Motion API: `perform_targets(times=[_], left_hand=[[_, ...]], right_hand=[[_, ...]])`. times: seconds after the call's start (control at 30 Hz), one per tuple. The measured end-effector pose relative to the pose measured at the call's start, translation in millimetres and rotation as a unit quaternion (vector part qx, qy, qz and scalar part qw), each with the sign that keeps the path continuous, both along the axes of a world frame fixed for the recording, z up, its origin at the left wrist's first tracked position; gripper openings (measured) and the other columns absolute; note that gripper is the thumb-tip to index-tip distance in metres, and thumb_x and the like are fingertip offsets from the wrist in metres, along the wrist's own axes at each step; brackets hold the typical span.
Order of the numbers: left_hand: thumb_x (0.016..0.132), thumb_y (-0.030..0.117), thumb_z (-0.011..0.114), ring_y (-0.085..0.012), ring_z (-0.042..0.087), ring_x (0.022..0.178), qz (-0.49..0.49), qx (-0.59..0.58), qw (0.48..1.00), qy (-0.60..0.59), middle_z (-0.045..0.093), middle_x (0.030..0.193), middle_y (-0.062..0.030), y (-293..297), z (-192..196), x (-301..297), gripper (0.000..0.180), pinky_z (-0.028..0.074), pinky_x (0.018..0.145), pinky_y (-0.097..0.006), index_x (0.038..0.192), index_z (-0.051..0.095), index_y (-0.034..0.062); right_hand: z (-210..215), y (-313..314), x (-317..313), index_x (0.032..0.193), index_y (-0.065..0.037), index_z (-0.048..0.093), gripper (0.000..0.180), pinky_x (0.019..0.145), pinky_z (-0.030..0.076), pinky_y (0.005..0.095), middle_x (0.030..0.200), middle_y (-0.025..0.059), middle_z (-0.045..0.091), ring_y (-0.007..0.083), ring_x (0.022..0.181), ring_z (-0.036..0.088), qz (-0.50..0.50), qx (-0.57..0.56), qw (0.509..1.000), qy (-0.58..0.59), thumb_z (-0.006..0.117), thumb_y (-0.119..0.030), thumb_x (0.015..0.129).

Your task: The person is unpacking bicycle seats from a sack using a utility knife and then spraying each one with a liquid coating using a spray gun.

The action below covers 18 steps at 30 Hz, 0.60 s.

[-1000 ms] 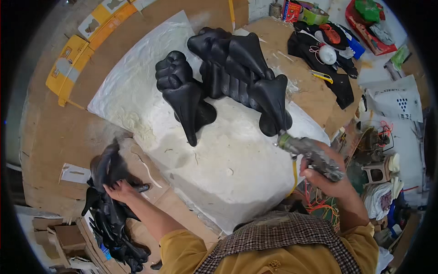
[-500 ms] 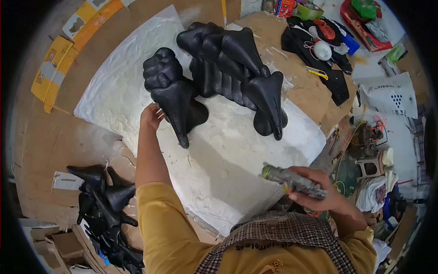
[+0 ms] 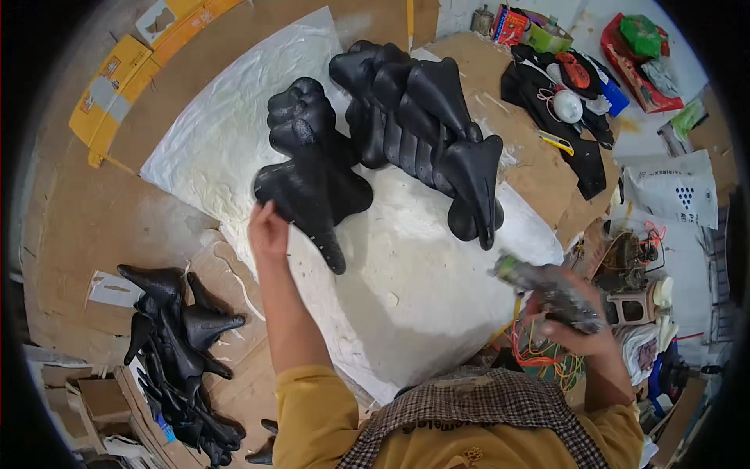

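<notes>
In front of me lies a pile of black, glossy bicycle saddles, some nested in a row. The front left saddle (image 3: pixel 306 191) points its narrow nose toward me. My left hand (image 3: pixel 269 232) is at its wide left edge, fingers closed on the rim. My right hand (image 3: pixel 582 320) grips a grey cylindrical hand tool (image 3: pixel 551 293) with a green end, held off to the right, apart from the saddles. The tool is blurred, so its exact kind does not show. A second stack of saddles (image 3: pixel 426 129) sits to the right.
A white sheet (image 3: pixel 406 305) covers the work surface under the saddles. More saddles (image 3: pixel 176 336) are heaped at lower left. A yellow cutter knife (image 3: pixel 556 142) and black cloth (image 3: pixel 590 168) lie at upper right. Tangled orange cords (image 3: pixel 539 352) are near my right arm.
The front left saddle has shifted toward me and turned, its wide left side swinging out. My right hand has moved right with the tool. The whole view has shifted slightly.
</notes>
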<state>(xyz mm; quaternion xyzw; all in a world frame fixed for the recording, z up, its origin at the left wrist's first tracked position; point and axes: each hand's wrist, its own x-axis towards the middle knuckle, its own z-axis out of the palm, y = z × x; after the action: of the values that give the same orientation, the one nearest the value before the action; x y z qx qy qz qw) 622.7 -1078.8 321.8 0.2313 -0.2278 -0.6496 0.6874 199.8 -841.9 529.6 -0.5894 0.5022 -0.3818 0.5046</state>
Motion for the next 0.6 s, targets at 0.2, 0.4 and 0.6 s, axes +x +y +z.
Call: perform_targets(times=[0.2,0.4,0.6], left_hand=[[0.071,-0.005,0.049,-0.0296,0.049,0.112,0.125,0.036,0.984,0.121,0.055,0.115,-0.0150,25.9,-22.3,93.8,0.037,0.036,0.099,-0.045,0.107,0.055,0.0006],[0.066,-0.001,0.050,-0.0269,0.053,0.103,-0.010,-0.007,0.997,0.079,0.058,0.110,-0.0123,-17.6,-6.0,18.4,0.039,0.036,0.098,-0.042,0.104,0.056,0.0000],[0.070,0.000,0.061,-0.0179,0.056,0.092,-0.054,0.037,0.956,-0.287,0.061,0.097,-0.0068,-46.4,13.2,-72.7,0.034,0.040,0.087,-0.029,0.104,0.057,-0.0003]], right_hand=[[-1.6,-9.4,5.9,0.123,0.002,0.043,0.052,0.067,0.045,0.0237,0.084,0.0053,0.059,0.0091,0.075,0.055,-0.019,0.013,1.000,0.018,0.065,-0.004,0.076],[12.2,-14.9,13.8,0.119,0.003,0.045,0.050,0.066,0.045,0.0239,0.081,0.0062,0.059,0.0101,0.072,0.055,-0.073,0.015,0.997,-0.032,0.066,-0.005,0.075],[-5.8,-2.3,5.3,0.120,0.004,0.045,0.050,0.068,0.045,0.0237,0.084,0.0048,0.060,0.0085,0.076,0.055,-0.018,0.034,0.998,0.041,0.066,-0.005,0.075]])
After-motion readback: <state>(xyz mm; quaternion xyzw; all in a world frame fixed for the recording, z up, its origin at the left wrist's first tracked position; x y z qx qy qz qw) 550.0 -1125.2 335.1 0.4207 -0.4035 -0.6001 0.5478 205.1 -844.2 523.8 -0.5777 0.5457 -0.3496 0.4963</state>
